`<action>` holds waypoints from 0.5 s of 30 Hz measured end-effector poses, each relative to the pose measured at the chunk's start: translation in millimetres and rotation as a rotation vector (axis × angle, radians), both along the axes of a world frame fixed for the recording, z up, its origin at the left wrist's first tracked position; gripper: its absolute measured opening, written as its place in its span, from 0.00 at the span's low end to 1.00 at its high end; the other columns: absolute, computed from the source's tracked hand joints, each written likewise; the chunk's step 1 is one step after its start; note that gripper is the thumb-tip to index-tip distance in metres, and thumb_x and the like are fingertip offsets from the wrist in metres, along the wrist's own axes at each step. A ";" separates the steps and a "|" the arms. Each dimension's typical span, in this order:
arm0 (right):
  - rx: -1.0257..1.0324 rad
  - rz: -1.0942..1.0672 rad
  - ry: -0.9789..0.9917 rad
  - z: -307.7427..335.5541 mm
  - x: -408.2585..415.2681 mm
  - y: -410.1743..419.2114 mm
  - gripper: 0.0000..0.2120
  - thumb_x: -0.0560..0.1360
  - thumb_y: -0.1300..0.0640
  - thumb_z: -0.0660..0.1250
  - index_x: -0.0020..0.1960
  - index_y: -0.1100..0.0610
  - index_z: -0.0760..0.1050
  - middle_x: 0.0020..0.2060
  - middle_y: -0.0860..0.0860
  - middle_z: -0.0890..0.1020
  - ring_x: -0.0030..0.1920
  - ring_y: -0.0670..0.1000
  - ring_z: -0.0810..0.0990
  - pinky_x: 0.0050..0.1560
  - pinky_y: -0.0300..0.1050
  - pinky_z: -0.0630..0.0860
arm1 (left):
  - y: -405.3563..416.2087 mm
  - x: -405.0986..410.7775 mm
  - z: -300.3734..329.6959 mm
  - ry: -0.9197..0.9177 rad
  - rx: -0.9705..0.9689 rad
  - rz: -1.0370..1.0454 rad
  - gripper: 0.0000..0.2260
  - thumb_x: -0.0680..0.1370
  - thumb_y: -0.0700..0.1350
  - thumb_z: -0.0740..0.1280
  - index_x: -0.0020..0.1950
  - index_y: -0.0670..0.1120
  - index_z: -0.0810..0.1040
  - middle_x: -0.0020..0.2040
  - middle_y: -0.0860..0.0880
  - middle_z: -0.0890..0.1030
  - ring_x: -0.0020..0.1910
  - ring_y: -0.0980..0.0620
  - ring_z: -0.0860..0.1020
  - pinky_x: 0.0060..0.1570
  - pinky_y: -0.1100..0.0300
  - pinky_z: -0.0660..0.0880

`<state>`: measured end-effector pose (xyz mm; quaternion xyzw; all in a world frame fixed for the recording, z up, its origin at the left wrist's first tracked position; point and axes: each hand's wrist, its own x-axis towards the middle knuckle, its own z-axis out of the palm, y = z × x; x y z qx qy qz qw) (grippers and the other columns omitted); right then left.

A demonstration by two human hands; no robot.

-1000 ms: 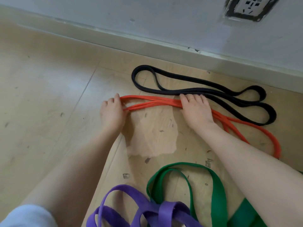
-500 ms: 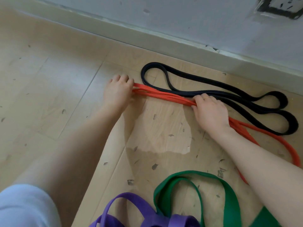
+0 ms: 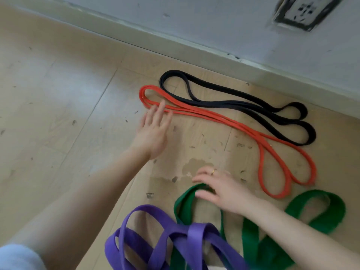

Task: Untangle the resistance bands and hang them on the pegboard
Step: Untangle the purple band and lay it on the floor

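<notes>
Four resistance bands lie on the wooden floor. The black band [image 3: 233, 103] is folded flat nearest the wall. Beside it, the orange band [image 3: 214, 116] lies folded and straight. A wide green band [image 3: 251, 230] loops in front, crossing a purple band [image 3: 175, 236] at the bottom edge. My left hand [image 3: 153, 131] hovers open, fingertips at the orange band's left end. My right hand [image 3: 218, 189], wearing a ring, rests open with its fingers on the green band's top loop. No pegboard is in view.
A grey wall with a skirting board [image 3: 194, 43] runs along the back. A wall socket [image 3: 305, 10] sits at the top right. A worn patch [image 3: 194, 166] marks the floor between my hands.
Both hands have let go of the orange band. My right hand has pulled back to the green band's loop, and my left hand has opened and lifted off.
</notes>
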<state>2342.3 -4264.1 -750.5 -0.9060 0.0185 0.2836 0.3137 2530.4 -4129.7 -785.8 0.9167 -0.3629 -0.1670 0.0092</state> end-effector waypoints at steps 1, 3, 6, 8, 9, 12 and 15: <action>0.016 0.022 0.033 4.3 -11.4 5.4 0.23 0.76 0.40 0.59 0.68 0.47 0.68 0.69 0.44 0.66 0.70 0.47 0.62 0.69 0.43 0.58 | 8.0 -14.7 1.3 0.063 -0.004 -0.041 0.31 0.77 0.40 0.58 0.77 0.47 0.47 0.77 0.45 0.40 0.76 0.43 0.40 0.72 0.47 0.41; 0.017 0.065 0.022 10.6 -34.4 14.4 0.30 0.70 0.33 0.60 0.68 0.45 0.69 0.74 0.45 0.59 0.74 0.48 0.54 0.72 0.43 0.50 | 27.0 -45.9 9.0 0.165 -0.113 -0.111 0.24 0.75 0.41 0.58 0.72 0.42 0.64 0.75 0.39 0.57 0.74 0.37 0.54 0.71 0.41 0.56; -0.043 0.252 -0.023 14.9 -64.9 35.3 0.34 0.63 0.31 0.61 0.65 0.46 0.72 0.73 0.49 0.62 0.72 0.52 0.59 0.72 0.50 0.53 | 52.8 -89.3 22.3 0.269 -0.271 -0.188 0.18 0.72 0.45 0.55 0.53 0.39 0.79 0.58 0.37 0.78 0.57 0.34 0.76 0.56 0.40 0.74; -0.151 0.330 -0.118 13.6 -75.5 53.9 0.25 0.62 0.39 0.71 0.55 0.49 0.78 0.58 0.50 0.79 0.57 0.53 0.78 0.59 0.49 0.73 | 64.2 -112.9 32.6 0.323 -0.296 -0.180 0.17 0.73 0.44 0.55 0.52 0.40 0.79 0.55 0.40 0.80 0.54 0.38 0.78 0.56 0.47 0.74; -0.229 0.320 -0.170 15.5 -76.9 61.7 0.20 0.61 0.44 0.75 0.50 0.50 0.79 0.50 0.49 0.81 0.49 0.53 0.80 0.50 0.46 0.76 | 68.2 -123.3 40.4 0.343 -0.310 -0.150 0.16 0.74 0.42 0.55 0.54 0.40 0.79 0.56 0.41 0.79 0.56 0.39 0.77 0.58 0.50 0.73; -0.238 0.154 -0.142 39.9 -76.3 70.6 0.09 0.74 0.58 0.65 0.54 0.57 0.73 0.52 0.54 0.77 0.54 0.56 0.74 0.52 0.49 0.70 | 76.6 -146.9 68.0 0.449 -0.279 -0.018 0.14 0.79 0.39 0.58 0.62 0.42 0.75 0.62 0.44 0.75 0.63 0.45 0.72 0.62 0.60 0.65; -0.023 -0.223 -0.134 81.9 -88.2 68.1 0.08 0.75 0.59 0.65 0.53 0.55 0.72 0.50 0.51 0.77 0.53 0.52 0.74 0.52 0.45 0.69 | 76.4 -171.9 114.6 0.664 -0.244 0.040 0.15 0.81 0.45 0.57 0.66 0.46 0.71 0.63 0.49 0.75 0.61 0.53 0.72 0.56 0.67 0.65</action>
